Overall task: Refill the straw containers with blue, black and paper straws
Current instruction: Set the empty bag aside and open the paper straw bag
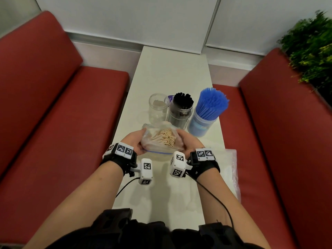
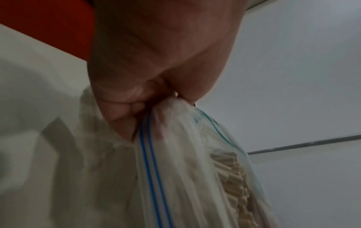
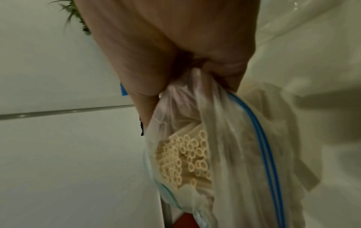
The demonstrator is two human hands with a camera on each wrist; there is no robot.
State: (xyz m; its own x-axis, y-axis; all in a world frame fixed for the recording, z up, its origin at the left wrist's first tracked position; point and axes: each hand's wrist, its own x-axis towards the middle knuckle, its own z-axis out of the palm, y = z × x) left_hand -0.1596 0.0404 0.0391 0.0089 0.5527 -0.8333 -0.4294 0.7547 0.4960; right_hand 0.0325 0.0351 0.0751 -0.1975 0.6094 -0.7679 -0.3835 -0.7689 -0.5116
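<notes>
A clear zip bag with a blue seal line holds a bundle of cream paper straws, open ends up. My left hand pinches the bag's left side and my right hand pinches its right side, mouth spread. The straw ends show inside the bag. Behind it stand an empty clear jar, a jar of black straws and a tub of blue straws.
The narrow white table runs between two red benches. An empty plastic bag lies at the table's right edge. A green plant stands at the far right.
</notes>
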